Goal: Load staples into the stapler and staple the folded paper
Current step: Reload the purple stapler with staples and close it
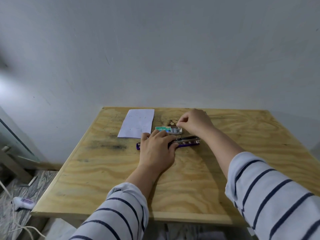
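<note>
Stapler (187,142) lies opened mid-table, pinned flat under left hand (155,149); right hand (194,123) fingertips pinch inside staple box (168,130), presumably lifting staples.

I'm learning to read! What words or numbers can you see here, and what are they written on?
"10" on the green staple box; the smaller print beside and above it is too blurred to read.
Faint marks on the folded paper: too faint to read.
Label on the white thing on the floor: too blurred to read.
The purple stapler shows no readable text.
</note>
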A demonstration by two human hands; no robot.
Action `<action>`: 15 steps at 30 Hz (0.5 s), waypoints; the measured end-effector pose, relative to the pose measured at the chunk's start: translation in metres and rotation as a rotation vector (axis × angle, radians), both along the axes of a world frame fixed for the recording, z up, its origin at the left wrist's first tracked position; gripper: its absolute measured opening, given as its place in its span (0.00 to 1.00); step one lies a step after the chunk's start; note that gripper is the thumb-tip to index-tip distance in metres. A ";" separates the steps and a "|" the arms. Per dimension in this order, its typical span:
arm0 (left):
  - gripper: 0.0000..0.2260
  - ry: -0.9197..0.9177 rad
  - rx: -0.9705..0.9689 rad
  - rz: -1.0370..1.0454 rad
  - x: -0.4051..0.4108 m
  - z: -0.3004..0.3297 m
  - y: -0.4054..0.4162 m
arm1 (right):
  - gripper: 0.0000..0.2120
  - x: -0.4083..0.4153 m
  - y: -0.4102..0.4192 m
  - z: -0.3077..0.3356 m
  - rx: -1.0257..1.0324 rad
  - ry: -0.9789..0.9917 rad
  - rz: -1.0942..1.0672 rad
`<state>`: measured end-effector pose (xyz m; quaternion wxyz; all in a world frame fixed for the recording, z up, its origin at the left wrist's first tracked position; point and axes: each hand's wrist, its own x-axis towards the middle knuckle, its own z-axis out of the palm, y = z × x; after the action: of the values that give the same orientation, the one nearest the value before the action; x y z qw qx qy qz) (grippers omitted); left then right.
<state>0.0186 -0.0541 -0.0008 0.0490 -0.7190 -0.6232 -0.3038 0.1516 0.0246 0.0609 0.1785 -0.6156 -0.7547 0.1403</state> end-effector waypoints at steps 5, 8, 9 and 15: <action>0.11 -0.001 -0.017 -0.010 0.000 0.001 0.000 | 0.11 -0.012 0.006 -0.010 0.088 -0.227 -0.008; 0.11 -0.005 -0.020 -0.015 -0.001 0.002 0.000 | 0.10 -0.014 0.009 -0.012 0.099 -0.288 -0.003; 0.11 -0.005 -0.022 -0.016 -0.001 0.002 0.000 | 0.10 -0.015 0.010 -0.013 0.104 -0.304 0.003; 0.12 0.002 -0.023 -0.009 -0.001 0.000 0.001 | 0.09 -0.012 0.008 -0.019 0.159 -0.290 0.026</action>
<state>0.0175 -0.0531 -0.0005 0.0399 -0.7225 -0.6234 -0.2962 0.1391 0.0329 0.0421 0.1141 -0.6036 -0.7891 -0.0079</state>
